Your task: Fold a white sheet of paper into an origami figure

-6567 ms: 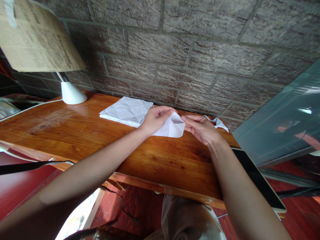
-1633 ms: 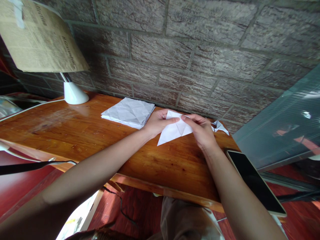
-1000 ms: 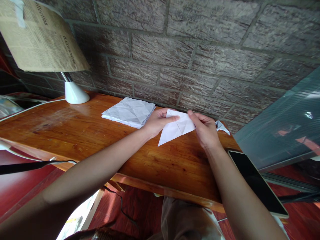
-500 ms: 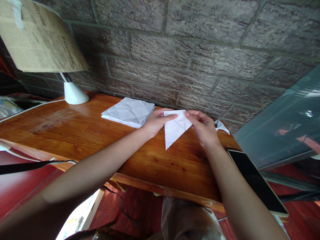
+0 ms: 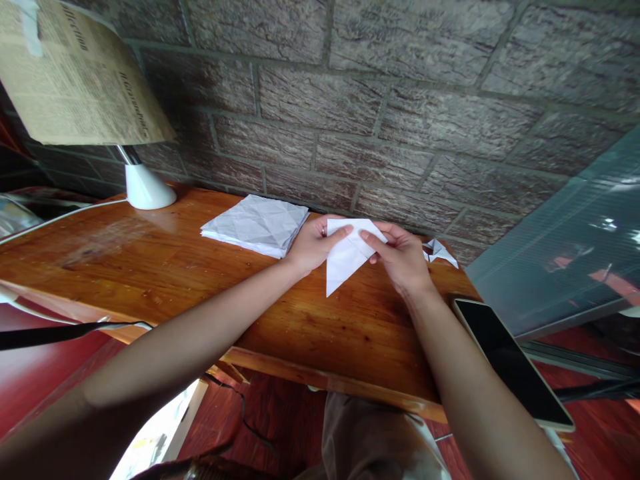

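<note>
Over the wooden table (image 5: 310,327), a folded white paper (image 5: 340,260) points its long tip toward the person, slanting left. Beyond that tip, the left hand (image 5: 310,245) and right hand (image 5: 404,259) pinch its broad far end, the left nearer the tip.

Straight from your own head, this view looked forward and tilted down, close in over your forearms (image 5: 210,320), and what a line it had! Your left hand (image 5: 311,248) and right hand (image 5: 403,259) sat near its middle, the wooden table (image 5: 320,327) stretched across below them, the brick wall (image 5: 380,107) packed the top, and your lap (image 5: 373,440) edged the bottom.
</note>
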Tool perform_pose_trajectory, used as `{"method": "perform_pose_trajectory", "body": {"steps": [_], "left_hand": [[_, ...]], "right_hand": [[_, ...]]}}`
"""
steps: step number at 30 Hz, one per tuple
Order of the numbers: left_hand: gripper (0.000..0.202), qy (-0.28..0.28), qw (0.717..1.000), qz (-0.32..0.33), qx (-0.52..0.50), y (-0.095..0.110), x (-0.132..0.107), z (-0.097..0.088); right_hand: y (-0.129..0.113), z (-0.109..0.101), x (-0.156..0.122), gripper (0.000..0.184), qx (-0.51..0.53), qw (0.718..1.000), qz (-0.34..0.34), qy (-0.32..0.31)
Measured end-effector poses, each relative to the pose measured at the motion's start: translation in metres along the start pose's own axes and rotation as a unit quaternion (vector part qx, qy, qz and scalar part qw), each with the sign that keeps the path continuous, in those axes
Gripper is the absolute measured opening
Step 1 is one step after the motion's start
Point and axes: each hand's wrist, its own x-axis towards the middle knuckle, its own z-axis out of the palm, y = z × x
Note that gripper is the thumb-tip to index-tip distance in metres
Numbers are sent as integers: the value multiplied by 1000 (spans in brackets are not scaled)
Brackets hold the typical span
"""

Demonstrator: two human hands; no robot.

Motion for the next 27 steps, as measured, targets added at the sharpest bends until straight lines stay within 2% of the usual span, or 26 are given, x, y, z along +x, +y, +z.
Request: {"method": "perform_pose_trajectory", "body": {"steps": [5,8,14,21,27], "left_hand": [[42,-43,999,-24,-8,3,-1,1],[43,-38,998,-35,-27,2,0,1],[45,-14,997,-47,-57,0,1,1],[42,-15,995,-74,-67,2,0,2],[36,-34,996,-77,-7,4,1,-2]], "right_hand": [[-1,1,1,38,4,999,-17,30],[-3,0,0,37,-3,999,-2,32],[-4,-3,-3,39,1,997,75,-35],[-3,0,-5,39,-29,997,66,-25],[-6,-4,-4,42,-82,991,65,-77]]}}
